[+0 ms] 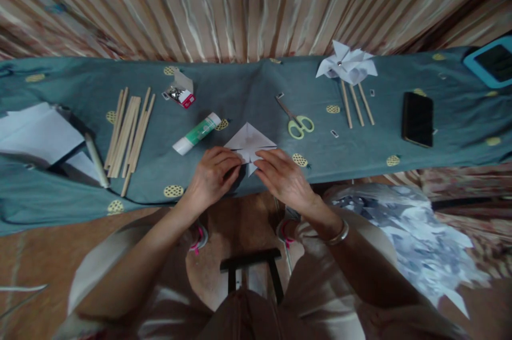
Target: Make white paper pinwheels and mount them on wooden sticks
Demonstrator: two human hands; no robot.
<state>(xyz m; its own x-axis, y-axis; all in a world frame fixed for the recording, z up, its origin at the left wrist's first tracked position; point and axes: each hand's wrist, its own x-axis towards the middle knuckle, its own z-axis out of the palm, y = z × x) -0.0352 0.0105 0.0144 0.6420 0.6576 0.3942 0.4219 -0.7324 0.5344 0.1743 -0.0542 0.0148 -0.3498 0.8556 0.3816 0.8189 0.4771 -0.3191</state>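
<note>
A white paper square (250,143) was seen lying on the near edge of the worktop (248,89), partly folded: creases and flaps were already gathered toward its middle, while its far corner remained flat and pointed away from the person. Finished pinwheels (347,65) on sticks were laid out further right, so the piece in hand could be judged roughly midway, with the last flaps yet to be brought in and no stick attached. The left hand (212,177) was pressed down on the paper's near left part, fingers curled together on it; the right hand (282,174) was laid on the near right part, its fingertips meeting the paper at the centre. Whether a flap was actually pinched by either hand could not be told, since the fingers hid the fold. A glue stick (197,133) lay just left of the paper, scissors (296,121) just right of it, a bundle of wooden sticks (128,132) well to the left, and a dark phone (417,118) far to the right.
</note>
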